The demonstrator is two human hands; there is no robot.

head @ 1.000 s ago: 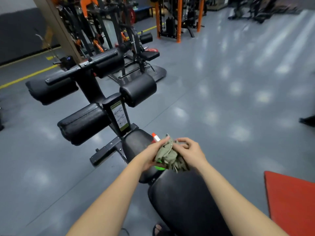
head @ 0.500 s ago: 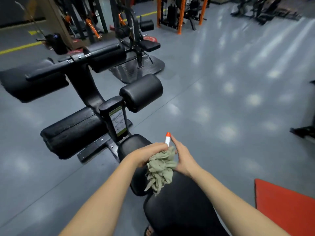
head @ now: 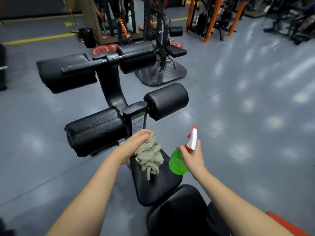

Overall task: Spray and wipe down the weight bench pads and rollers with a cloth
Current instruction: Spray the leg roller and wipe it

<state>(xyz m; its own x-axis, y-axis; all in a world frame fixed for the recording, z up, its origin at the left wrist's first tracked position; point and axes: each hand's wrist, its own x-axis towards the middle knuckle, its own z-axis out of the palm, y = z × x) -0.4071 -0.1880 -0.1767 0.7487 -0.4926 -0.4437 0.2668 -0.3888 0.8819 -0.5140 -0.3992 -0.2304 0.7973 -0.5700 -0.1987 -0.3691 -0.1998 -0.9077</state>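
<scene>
My left hand [head: 136,145] grips a crumpled beige cloth [head: 150,156] that hangs over the black seat pad [head: 158,188] of the weight bench. To its right, my right hand [head: 191,155] holds a green spray bottle [head: 177,163] by its neck, the white and orange nozzle pointing up and away. Beyond the seat stand two lower black rollers, the left roller [head: 95,131] and the right roller [head: 167,100], on either side of a post with a label. Two upper rollers [head: 136,56] sit farther back. A second black pad [head: 179,212] lies closest to me.
Grey gym floor surrounds the bench. A black machine with a floor plate [head: 162,72] stands behind the rollers, with red weight plates [head: 100,50] beside it. Orange racks [head: 208,17] line the back. A red mat corner [head: 289,225] shows at lower right.
My hands have separated: the right hand took the spray bottle out to the right, while the left kept the cloth over the seat pad. The view tilted to show more of the bench.
</scene>
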